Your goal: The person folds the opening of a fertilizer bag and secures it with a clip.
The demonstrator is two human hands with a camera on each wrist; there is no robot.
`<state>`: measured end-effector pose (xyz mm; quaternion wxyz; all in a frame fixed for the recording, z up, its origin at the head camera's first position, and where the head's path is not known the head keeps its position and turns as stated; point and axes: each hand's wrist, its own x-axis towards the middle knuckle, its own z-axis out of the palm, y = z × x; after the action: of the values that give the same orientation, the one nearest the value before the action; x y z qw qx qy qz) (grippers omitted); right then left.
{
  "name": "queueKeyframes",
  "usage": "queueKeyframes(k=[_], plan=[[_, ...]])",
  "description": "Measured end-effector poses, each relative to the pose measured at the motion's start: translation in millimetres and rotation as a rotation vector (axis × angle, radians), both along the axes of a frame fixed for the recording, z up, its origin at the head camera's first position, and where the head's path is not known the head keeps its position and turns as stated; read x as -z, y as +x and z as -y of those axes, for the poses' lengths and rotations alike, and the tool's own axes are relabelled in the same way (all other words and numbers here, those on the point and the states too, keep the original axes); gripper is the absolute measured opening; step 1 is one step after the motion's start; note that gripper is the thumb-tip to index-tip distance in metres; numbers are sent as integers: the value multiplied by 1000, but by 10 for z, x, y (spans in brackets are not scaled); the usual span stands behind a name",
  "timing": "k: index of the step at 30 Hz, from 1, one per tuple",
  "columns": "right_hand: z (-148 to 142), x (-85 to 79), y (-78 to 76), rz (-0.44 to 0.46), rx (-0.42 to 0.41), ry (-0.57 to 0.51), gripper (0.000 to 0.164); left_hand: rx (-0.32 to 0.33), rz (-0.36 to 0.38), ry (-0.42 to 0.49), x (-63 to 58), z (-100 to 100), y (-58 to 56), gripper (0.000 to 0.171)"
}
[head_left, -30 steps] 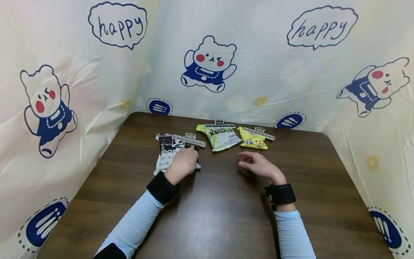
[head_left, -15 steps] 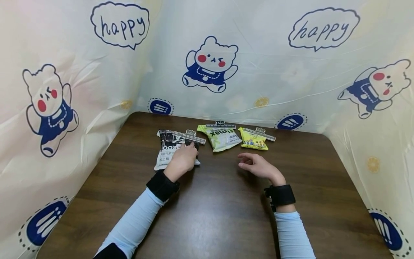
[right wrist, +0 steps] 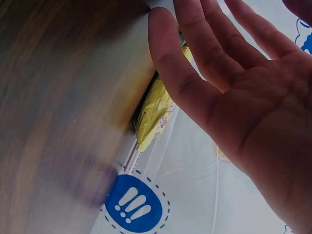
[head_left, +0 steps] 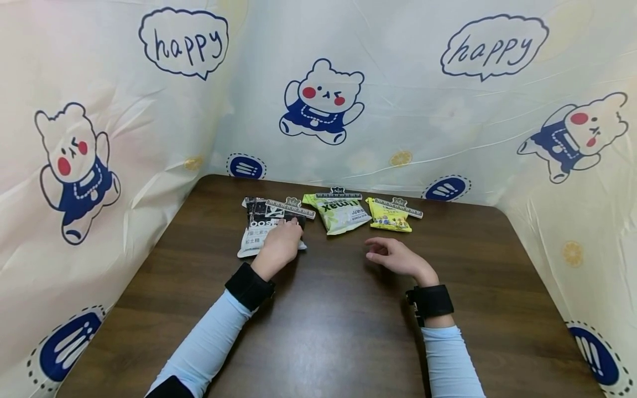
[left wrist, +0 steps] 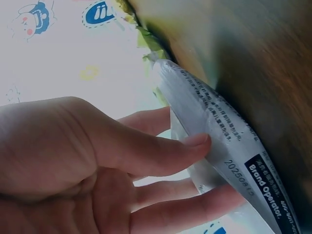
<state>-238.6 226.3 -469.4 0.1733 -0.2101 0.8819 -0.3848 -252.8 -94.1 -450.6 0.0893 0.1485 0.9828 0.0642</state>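
Note:
At the table's left back lies a black-and-white bag (head_left: 251,243) with printed lettering, a keyboard-patterned clip (head_left: 290,209) across its upper right corner. My left hand (head_left: 278,242) grips the bag's right side. In the left wrist view the thumb (left wrist: 197,141) presses the bag's silvery printed edge (left wrist: 214,122), while the fingers reach over its other face and are partly hidden. My right hand (head_left: 398,258) holds nothing, its fingers loosely bent above the table. Nearest to it is a small yellow bag (head_left: 390,217) with a similar clip (head_left: 398,206).
Between these two bags lies a green-and-white bag (head_left: 344,215), clipped along its top (head_left: 338,194). All three bags are near the back edge of the brown wooden table (head_left: 318,331). A pale printed curtain (head_left: 239,110) rises right behind and around the table.
With my left hand on it, the black-and-white bag has slid a little toward the back of the table; its near edge lies farther away. My right hand has stayed about where it was.

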Motion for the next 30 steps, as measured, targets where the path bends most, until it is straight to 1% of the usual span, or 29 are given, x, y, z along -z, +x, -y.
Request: queueKeyframes(k=[4,8,15,22,30], plan=[[-8,4,-2,4,-4,-3,47,-2,-2,7,7,6,-22,36],[-21,9,-11,11,-5,-5,47,7,-2,-7,8,10,-49,35],[-23,13,-10,14,-4,-6,48,11,-35,-28,44,41,-109,36],[-14,7,-5,8,-2,4,47,13,-56,0,70,61,-130,33],[-5,-3,-18,3,-1,7,47,10,-53,-7,45,70,-160,33]])
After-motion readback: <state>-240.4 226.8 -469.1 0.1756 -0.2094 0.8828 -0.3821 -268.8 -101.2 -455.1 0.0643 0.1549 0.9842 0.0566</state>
